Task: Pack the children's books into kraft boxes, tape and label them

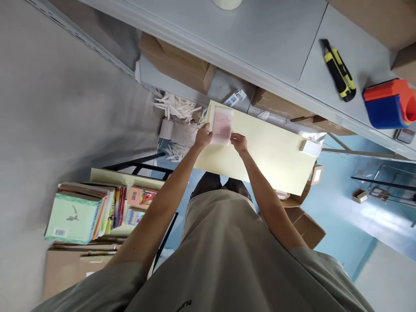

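A flat pink-and-white packet (222,125) is over the left end of a pale yellow tabletop (269,149). It is rectangular, with a pale, see-through-looking margin around a pink face; what is inside cannot be made out. At its lower left edge, my left hand (203,136) is closed, with the thumb on the packet's border. The fingertips of my right hand (239,142) are pinched at the lower right edge. Both hands are close to the tabletop's surface.
White paper strips (178,107) heap left of the tabletop. A white box (310,148) sits at its right end. The grey shelf above holds a utility knife (338,70) and a red-and-blue tape dispenser (388,104). Books (76,216) are stacked at lower left; cardboard boxes (303,225) stand right.
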Demonstrator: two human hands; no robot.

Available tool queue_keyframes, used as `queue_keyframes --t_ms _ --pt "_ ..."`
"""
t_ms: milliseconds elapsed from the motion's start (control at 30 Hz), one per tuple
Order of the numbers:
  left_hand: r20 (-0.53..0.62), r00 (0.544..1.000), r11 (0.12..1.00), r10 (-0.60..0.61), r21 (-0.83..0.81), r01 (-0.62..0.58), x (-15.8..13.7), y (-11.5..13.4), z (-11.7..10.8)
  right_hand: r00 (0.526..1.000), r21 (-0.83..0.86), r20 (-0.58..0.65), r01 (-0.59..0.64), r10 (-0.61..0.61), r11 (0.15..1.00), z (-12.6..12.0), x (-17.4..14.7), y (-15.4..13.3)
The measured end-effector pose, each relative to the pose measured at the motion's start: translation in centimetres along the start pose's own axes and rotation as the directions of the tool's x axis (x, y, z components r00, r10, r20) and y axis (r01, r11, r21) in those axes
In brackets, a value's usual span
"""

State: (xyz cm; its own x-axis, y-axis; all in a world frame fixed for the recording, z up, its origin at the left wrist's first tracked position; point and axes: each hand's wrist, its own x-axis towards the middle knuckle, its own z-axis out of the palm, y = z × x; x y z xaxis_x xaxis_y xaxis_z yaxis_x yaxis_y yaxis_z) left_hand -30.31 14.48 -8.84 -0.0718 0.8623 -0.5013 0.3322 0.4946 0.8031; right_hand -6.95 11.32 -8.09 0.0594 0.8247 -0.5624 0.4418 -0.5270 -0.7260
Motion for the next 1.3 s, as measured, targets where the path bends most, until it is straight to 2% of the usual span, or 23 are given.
queue_keyframes --t_ms 100,167,333,433,567,667,767,833,933,1000,1067,1167,1300 --pt "-0.027 1.0 1.0 0.012 -0.025 -0.013 -2.4 -1.2 -1.6 0.996 0.051 -0.025 -0.083 0.084 0.995 -1.4 -2.5 0.2" --pt "-0.063 0.998 0.997 0.017 -0.08 -0.022 -4.6 -1.8 -2.1 0.996 0.081 0.008 -0.085 0.084 0.993 -2.4 -4.6 0.3" --pt "-0.142 0.99 0.96 0.007 -0.276 -0.046 -10.7 -3.1 -1.2 0.994 0.033 0.047 -0.097 0.096 0.995 -4.0 -9.8 0.9" --pt "-0.187 0.982 0.922 0.025 -0.376 -0.095 -14.6 -4.0 -0.4 0.99 -0.011 0.107 -0.087 0.088 0.996 -4.0 -12.1 1.3" --pt "-0.323 0.945 0.892 -0.057 -0.441 -0.097 -21.7 -6.0 -0.5 0.974 -0.041 0.224 -0.01 0.018 0.999 -2.1 -13.7 1.7" --pt "-0.436 0.892 0.885 -0.12 -0.455 -0.103 -28.8 -8.4 -1.4 0.941 -0.048 0.337 0.047 -0.028 0.998 1.6 -14.4 1.8" --pt "-0.535 0.822 0.865 -0.194 -0.488 -0.113 -36.5 -11.3 -3.0 0.883 -0.041 0.465 0.096 -0.066 0.995 7.1 -16.0 1.6" --pt "-0.603 0.755 0.847 -0.258 -0.517 -0.125 -41.6 -13.4 -4.4 0.842 -0.032 0.532 0.128 -0.092 0.991 10.9 -18.1 1.4" --pt "-0.704 0.625 0.831 -0.338 -0.535 -0.152 -48.2 -16.6 -6.7 0.771 -0.029 0.623 0.192 -0.133 0.981 15.4 -21.9 1.2" --pt "-0.748 0.538 0.822 -0.388 -0.545 -0.164 -51.6 -18.9 -8.2 0.712 -0.034 0.684 0.251 -0.16 0.967 17.5 -24.5 1.0" --pt "-0.76 0.474 0.804 -0.445 -0.572 -0.161 -54.2 -21.3 -9.4 0.66 -0.045 0.731 0.304 -0.176 0.952 19.4 -27.1 0.9" --pt "-0.748 0.433 0.787 -0.502 -0.603 -0.13 -57.2 -25.3 -11.2 0.608 -0.066 0.774 0.355 -0.177 0.933 22.9 -31.4 0.9" --pt "-0.767 0.389 0.818 -0.51 -0.573 -0.058 -61.6 -31.7 -14.3 0.555 -0.111 0.825 0.34 -0.104 0.934 29.7 -38.4 2.1"
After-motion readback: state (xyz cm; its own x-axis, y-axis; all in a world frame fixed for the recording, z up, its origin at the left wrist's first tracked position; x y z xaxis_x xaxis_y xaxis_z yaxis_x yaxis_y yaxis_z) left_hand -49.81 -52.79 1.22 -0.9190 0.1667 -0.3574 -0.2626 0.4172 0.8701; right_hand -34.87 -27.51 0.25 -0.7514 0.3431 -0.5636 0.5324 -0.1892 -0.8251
